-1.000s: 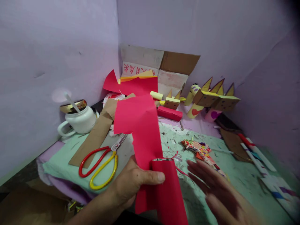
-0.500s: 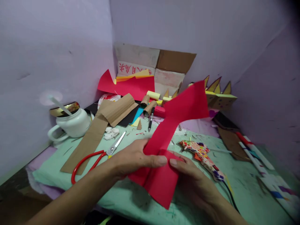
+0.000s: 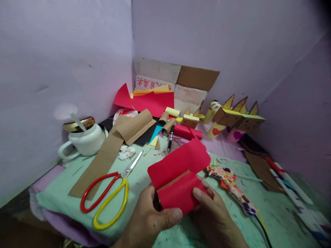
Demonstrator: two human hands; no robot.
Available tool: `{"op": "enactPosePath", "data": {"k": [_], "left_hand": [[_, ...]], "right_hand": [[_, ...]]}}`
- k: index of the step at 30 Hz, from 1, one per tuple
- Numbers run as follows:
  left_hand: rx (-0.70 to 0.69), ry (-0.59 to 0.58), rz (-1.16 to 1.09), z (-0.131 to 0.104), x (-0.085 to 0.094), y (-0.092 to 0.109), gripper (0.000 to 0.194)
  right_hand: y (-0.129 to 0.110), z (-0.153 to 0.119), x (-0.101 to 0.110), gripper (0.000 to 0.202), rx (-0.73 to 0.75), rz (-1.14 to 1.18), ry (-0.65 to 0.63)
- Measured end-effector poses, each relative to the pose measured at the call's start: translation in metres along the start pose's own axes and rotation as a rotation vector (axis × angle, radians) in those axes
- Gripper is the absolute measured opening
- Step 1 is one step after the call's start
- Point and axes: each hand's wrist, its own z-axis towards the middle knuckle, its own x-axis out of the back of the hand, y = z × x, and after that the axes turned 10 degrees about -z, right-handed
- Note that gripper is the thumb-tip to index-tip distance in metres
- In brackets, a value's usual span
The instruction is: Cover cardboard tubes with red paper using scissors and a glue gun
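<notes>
Both hands hold a piece of red paper point(image 3: 178, 160) over the near part of the table. Its lower part curves round a brown cardboard piece point(image 3: 173, 180), whose edge shows along the top; the rest of the cardboard is hidden. My left hand point(image 3: 152, 215) grips the left end, thumb across the front. At the right end my right hand point(image 3: 214, 213) presses its thumb on the red paper, fingers behind. Scissors point(image 3: 122, 175) with one red and one yellow handle lie open to the left. To the right rests a colourfully patterned glue gun point(image 3: 230, 182) with a black cord.
A white mug point(image 3: 86, 141) stands at the left, beside a long cardboard strip point(image 3: 103, 165). Behind are red sheets point(image 3: 144, 103), cardboard tubes point(image 3: 169, 126), a pen point(image 3: 170, 138) and an opened carton point(image 3: 198, 77). Paper figures point(image 3: 227, 117) stand back right; markers point(image 3: 287, 175) lie far right.
The red paper has come down and turned, its long flap now lying lower behind the wrapped part. My left hand has drawn back towards me, uncovering the yellow scissor handle. The view has shifted slightly.
</notes>
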Motion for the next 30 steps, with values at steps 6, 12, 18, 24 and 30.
{"op": "enactPosePath", "data": {"k": [6,12,18,24,30], "left_hand": [[0.037,0.084,0.043,-0.009,0.011,-0.008,0.053],[0.005,0.056,0.000,-0.015,0.014,-0.006,0.057],[0.064,0.147,0.031,-0.021,0.015,-0.006,0.053],[0.081,0.179,0.059,-0.019,0.019,-0.009,0.066],[0.021,0.242,0.087,-0.020,0.023,0.000,0.058]], "right_hand": [[0.006,-0.012,0.001,0.039,-0.038,-0.101,0.041],[0.013,-0.014,0.004,0.038,-0.047,-0.131,0.040],[0.003,-0.016,-0.004,0.037,-0.061,-0.195,-0.013],[-0.010,-0.012,-0.017,0.031,-0.128,-0.168,-0.051],[-0.006,-0.008,-0.031,0.040,-0.061,-0.183,-0.047]]}}
